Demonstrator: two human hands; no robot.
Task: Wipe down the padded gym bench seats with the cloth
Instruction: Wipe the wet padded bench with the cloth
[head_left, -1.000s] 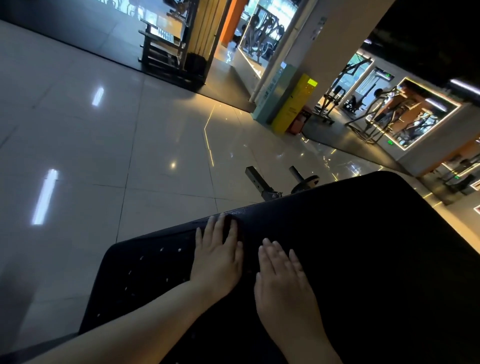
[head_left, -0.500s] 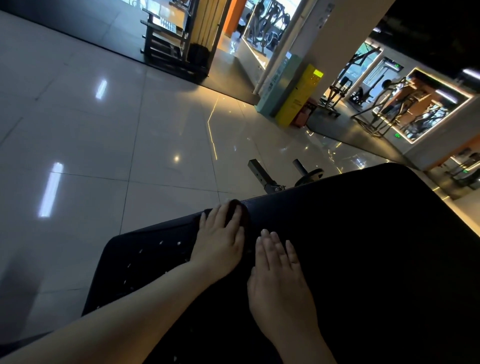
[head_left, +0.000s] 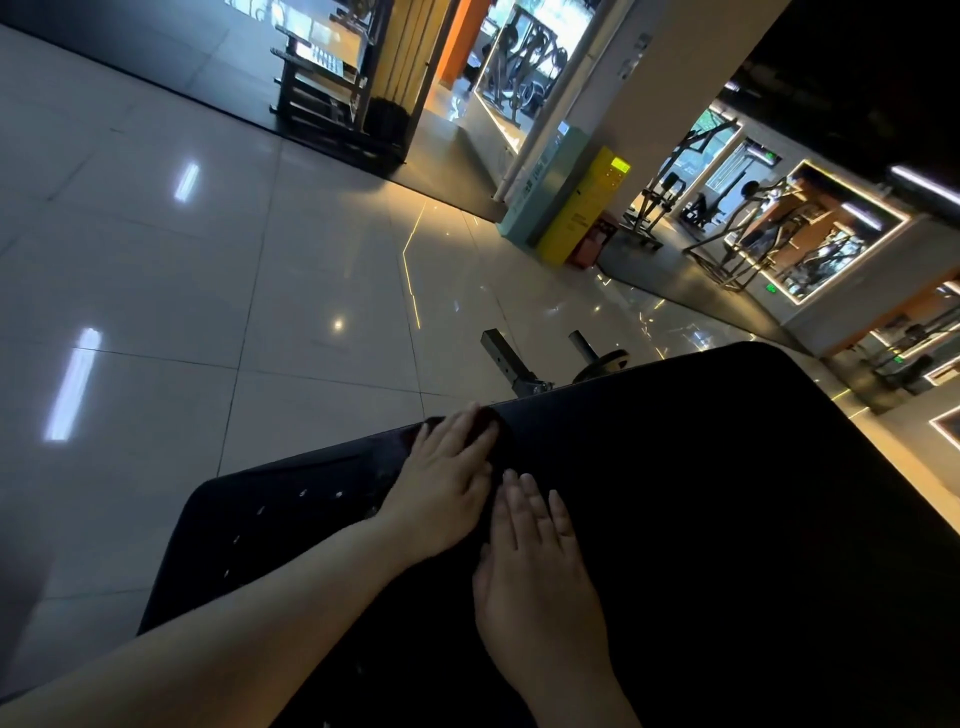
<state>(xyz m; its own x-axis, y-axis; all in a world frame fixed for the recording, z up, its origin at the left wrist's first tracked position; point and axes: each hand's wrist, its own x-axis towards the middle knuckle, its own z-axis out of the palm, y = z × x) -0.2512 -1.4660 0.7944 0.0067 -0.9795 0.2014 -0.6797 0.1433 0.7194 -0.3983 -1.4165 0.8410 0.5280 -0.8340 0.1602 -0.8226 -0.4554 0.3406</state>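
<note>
A wide black padded bench seat (head_left: 701, 493) fills the lower right of the head view. My left hand (head_left: 447, 483) lies flat near the pad's far edge, fingers straight, pressing a dark cloth (head_left: 483, 423) that shows only as a dark fold under the fingertips. My right hand (head_left: 540, 577) rests flat on the pad just to the right and nearer me, fingers straight and together. The pad's left part has small light dots.
Glossy pale floor tiles (head_left: 208, 291) spread to the left and beyond the bench. A metal bench foot with a wheel (head_left: 524, 371) sticks out past the pad's far edge. A yellow cabinet (head_left: 587, 208) and gym machines (head_left: 743, 228) stand far back right.
My left hand has slid forward along the pad to its far edge, the cloth now showing under the fingertips. My right hand has stayed close beside it. The camera has shifted slightly.
</note>
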